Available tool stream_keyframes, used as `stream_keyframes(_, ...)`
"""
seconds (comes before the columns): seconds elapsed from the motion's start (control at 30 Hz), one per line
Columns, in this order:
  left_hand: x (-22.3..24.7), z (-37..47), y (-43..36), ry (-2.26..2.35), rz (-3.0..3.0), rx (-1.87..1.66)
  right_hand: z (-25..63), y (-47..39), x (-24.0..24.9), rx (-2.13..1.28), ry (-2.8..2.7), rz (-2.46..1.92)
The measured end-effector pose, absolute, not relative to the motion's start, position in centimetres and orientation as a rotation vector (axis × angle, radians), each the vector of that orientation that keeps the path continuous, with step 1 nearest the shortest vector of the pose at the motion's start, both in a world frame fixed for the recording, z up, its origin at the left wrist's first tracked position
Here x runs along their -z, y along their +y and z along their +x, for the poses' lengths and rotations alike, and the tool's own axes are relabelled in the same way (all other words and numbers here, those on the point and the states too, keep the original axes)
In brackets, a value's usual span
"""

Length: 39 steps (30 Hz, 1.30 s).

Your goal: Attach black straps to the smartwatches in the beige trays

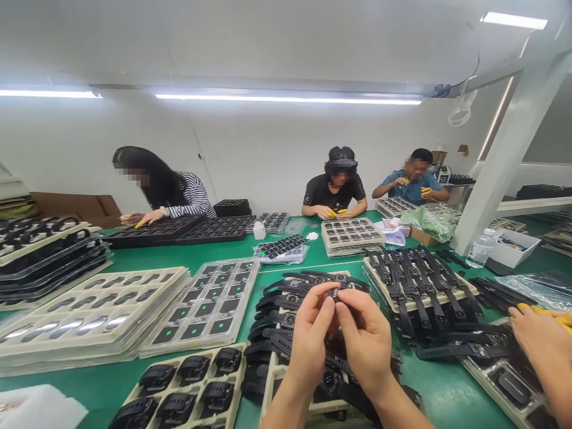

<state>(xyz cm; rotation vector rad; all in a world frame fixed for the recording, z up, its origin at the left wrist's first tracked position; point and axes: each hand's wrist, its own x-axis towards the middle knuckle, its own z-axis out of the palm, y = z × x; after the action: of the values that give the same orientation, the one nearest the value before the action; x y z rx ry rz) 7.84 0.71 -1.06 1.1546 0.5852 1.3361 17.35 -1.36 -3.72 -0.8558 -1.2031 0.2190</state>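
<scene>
Both of my hands meet at the lower centre, over a cream tray loaded with black watches and straps. My left hand and my right hand pinch a small black watch part between thumbs and fingertips. Most of that part is hidden by the fingers. Under and around my wrists lie black watches with their round sensor backs facing up. Left of them, a cream tray holds several black watches with closed straps.
Stacked cream trays and a tray of square screens stand left. Strapped watches fill a tray at right, near a bottle. Another person's hand reaches in from the right edge. Three people sit across the green table.
</scene>
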Motion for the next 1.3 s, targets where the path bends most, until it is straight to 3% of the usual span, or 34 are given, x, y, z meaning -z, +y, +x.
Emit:
stream_keyframes(0.47,1.0,7.6,2.0,0.758,0.978,-1.475,16.4,-0.6,3.3,-0.264,-1.210,-0.760)
stream_keyframes(1.3,0.9,8.2,1.3,0.567,0.864,-1.324,16.7,-0.8,3.9,-0.305,-1.037,-0.745)
